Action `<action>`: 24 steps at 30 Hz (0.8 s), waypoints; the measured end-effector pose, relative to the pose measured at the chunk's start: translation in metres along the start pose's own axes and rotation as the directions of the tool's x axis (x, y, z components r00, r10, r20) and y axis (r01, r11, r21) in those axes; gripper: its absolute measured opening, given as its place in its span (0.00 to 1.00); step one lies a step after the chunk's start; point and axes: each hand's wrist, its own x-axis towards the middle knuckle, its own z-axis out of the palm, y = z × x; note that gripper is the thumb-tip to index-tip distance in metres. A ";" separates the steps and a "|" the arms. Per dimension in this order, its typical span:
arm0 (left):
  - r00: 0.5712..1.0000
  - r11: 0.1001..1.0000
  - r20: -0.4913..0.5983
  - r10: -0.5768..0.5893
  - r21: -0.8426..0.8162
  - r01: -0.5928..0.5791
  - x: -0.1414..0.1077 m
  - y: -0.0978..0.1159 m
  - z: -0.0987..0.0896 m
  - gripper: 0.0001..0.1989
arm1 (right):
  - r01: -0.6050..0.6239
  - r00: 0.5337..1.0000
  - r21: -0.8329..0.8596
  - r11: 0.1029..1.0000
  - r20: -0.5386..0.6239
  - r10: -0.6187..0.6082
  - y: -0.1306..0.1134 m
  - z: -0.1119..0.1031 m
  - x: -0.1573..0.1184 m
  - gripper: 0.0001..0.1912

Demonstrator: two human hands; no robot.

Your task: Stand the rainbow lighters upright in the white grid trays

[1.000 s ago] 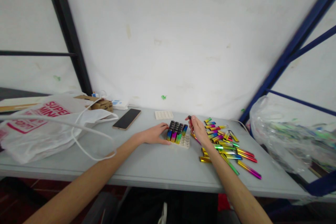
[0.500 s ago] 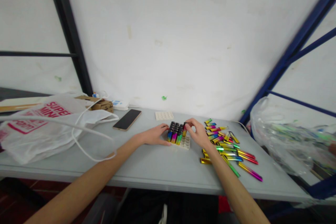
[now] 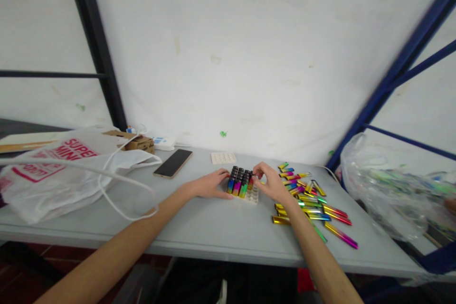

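Note:
A white holed tray [image 3: 254, 197] sits on the table, with several rows of shiny, gradient-coloured lighters [image 3: 238, 187] standing upright in it, black ends up. My left hand [image 3: 210, 184] grips the tray's left side, thumb at the near corner and fingers curled toward the back. At the right side of the filled rows, my right hand [image 3: 269, 183] pinches the top of a yellow-reddish lighter [image 3: 250, 184]; its fingertips partly hide it. Open holes show at the tray's near right. Loose shiny lighters [image 3: 315, 210] lie heaped right of my right forearm.
A second white tray [image 3: 223, 158] lies behind, near the wall. To the left are a phone [image 3: 173, 163], a white plastic bag [image 3: 53, 175], a looping white cable [image 3: 107, 187] and a cardboard box [image 3: 142, 143]. A clear bag [image 3: 384, 190] hangs at the right by the blue frame [image 3: 388, 78].
My right hand has shifted slightly at the right-hand row, and the piece under its fingers now looks more reddish. The left hand stays on the tray.

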 end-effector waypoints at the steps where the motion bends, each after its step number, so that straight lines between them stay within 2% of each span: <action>1: 1.000 1.000 -0.001 0.001 -0.001 -0.001 0.000 -0.001 0.000 0.41 | -0.002 1.000 0.001 1.000 0.000 0.002 0.000 -0.001 0.001 0.03; 4: 1.000 1.000 0.002 -0.002 0.005 0.002 0.001 -0.002 0.001 0.42 | -0.029 0.998 -0.038 0.999 -0.056 0.027 0.007 -0.008 0.002 0.10; 7: 1.000 1.000 -0.006 0.000 0.018 0.000 0.001 -0.003 0.001 0.42 | -0.108 0.989 -0.155 0.982 -0.119 0.090 0.022 -0.019 -0.001 0.15; 10: 1.000 1.000 -0.008 0.003 0.017 -0.003 0.001 -0.003 0.001 0.43 | -0.210 0.976 -0.265 0.941 0.001 0.218 0.040 -0.030 -0.010 0.14; 13: 1.000 1.000 -0.002 -0.007 0.010 0.007 0.001 -0.002 0.001 0.43 | -0.276 0.929 -0.314 0.908 0.156 0.336 0.052 -0.035 -0.020 0.12; 15: 1.000 1.000 0.000 -0.006 0.011 0.006 0.000 -0.001 0.000 0.43 | -0.295 0.903 -0.308 0.904 0.220 0.370 0.055 -0.034 -0.024 0.12; 17: 1.000 1.000 0.001 -0.001 0.017 0.001 0.000 -0.001 0.000 0.43 | -0.289 0.901 -0.287 0.913 0.240 0.361 0.056 -0.032 -0.026 0.11; 20: 1.000 1.000 0.000 -0.006 0.017 0.006 0.001 -0.002 0.000 0.43 | -0.304 0.925 -0.223 0.926 0.163 0.343 0.051 -0.027 -0.022 0.12; 24: 1.000 1.000 -0.015 0.020 0.009 -0.020 0.001 -0.004 0.001 0.42 | -0.364 0.930 -0.073 0.928 0.019 0.366 0.040 -0.023 -0.013 0.21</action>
